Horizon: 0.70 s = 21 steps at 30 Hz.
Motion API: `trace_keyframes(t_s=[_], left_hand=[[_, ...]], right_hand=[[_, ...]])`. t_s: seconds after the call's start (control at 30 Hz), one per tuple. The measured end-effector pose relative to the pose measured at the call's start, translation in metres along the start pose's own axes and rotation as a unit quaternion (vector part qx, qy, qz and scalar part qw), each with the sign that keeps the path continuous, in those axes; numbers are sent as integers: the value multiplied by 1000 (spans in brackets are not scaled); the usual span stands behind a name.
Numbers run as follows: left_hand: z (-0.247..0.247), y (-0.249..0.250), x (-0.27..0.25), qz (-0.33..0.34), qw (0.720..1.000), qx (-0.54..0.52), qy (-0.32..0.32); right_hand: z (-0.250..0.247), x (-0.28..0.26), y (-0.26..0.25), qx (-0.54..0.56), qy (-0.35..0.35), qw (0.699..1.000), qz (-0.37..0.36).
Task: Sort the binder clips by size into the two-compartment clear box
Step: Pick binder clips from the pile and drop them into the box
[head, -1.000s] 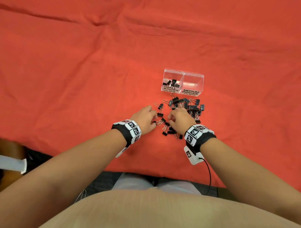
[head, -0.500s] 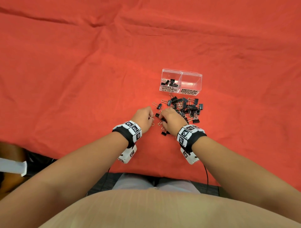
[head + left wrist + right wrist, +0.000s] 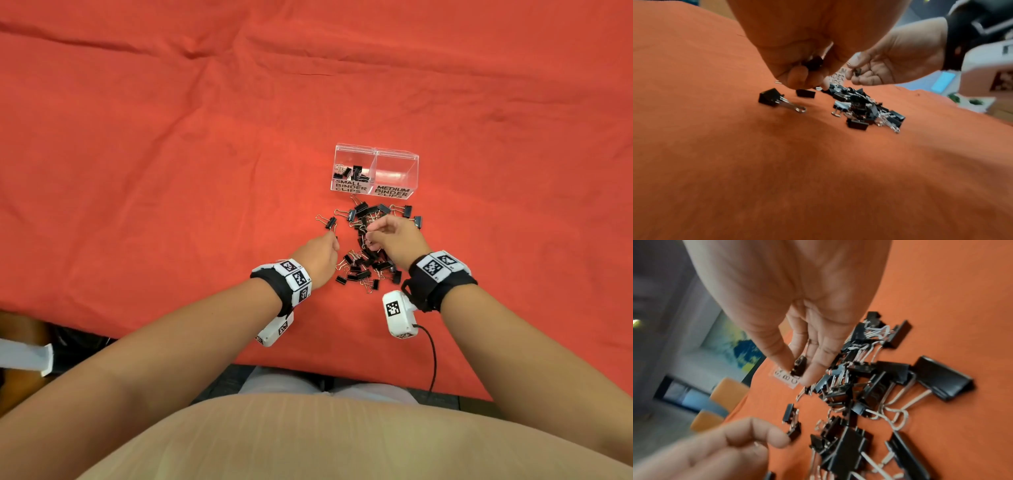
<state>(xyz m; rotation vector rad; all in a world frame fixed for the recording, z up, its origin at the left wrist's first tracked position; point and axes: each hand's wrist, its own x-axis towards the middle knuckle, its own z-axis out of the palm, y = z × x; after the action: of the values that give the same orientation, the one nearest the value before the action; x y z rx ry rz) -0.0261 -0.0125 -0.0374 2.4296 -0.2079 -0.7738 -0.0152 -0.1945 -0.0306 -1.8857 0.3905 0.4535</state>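
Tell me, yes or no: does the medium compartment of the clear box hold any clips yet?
No: in the head view the medium compartment of the clear box shows only bare plastic, while black clips lie in the small one.

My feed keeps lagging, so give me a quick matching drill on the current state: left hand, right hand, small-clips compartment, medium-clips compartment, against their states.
1. left hand
2. right hand
3. small compartment
4. medium compartment

a. holds no clips
b. pinches one small black clip above the pile
c. holds a few black clips
d. grips a black clip in curled fingers

Pairs: 1-d, 2-b, 3-c, 4-a
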Motion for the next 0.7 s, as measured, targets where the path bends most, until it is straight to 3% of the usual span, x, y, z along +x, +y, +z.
trace_keyframes(t_s=[0.1,0.23,0.37,0.5,0.6,0.7], left_hand=[[9,4,3,24,998,49,-15],[16,9,9,36,994,101,-7],[18,11,13,47,990,135,-1],[17,10,15,48,991,128,5],[16,6,14,33,997,66,24],[12,3,13,27,999,6,40]], right_hand=[[-7,-4,5,111,-2,993,39],[-4,-9,11,115,-3,990,79],[9,-17,17,-117,0,993,-19],[23,-19,24,-326,-32,939,-100],[27,-17,28,-373,-49,919,-121],[27,-17,28,-364,-37,922,-124]])
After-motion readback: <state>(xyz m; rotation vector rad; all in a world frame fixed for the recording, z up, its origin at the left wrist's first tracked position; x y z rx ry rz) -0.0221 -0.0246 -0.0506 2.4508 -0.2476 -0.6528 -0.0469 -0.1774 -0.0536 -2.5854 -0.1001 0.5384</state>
